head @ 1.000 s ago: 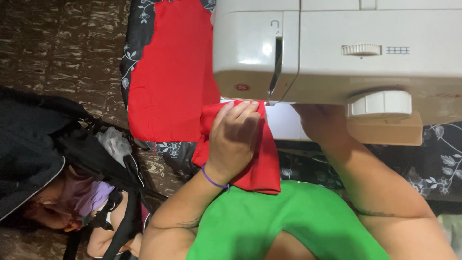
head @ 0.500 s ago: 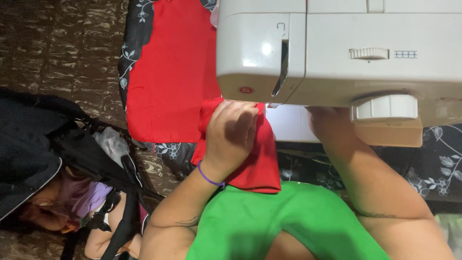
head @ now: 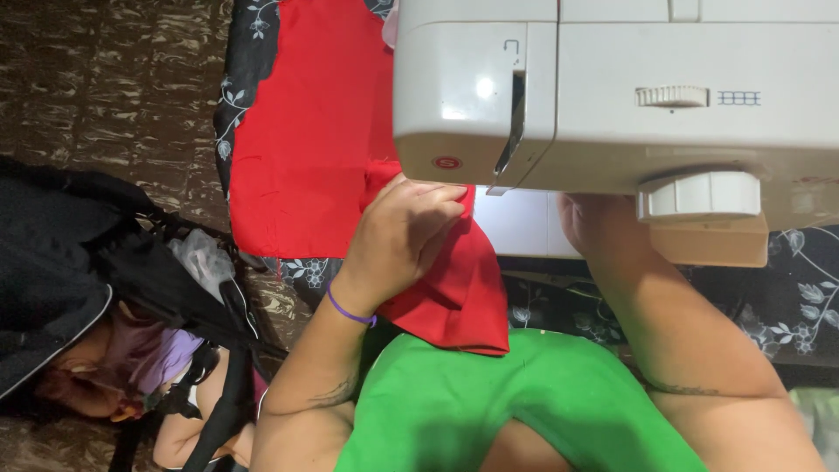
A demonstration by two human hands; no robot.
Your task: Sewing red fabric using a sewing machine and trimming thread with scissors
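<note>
The left hand is curled with bent fingers, forearm angled up; the right hand is mostly hidden.

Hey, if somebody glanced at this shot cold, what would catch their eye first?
Probably the bright red fabric, spread over a dark floral cloth and running under the big white sewing machine at the top. The left hand grips a bunched fold of it beside the machine's head, while the right hand is mostly hidden under the machine body. At the left, an open black bag lies on the floor.
</note>
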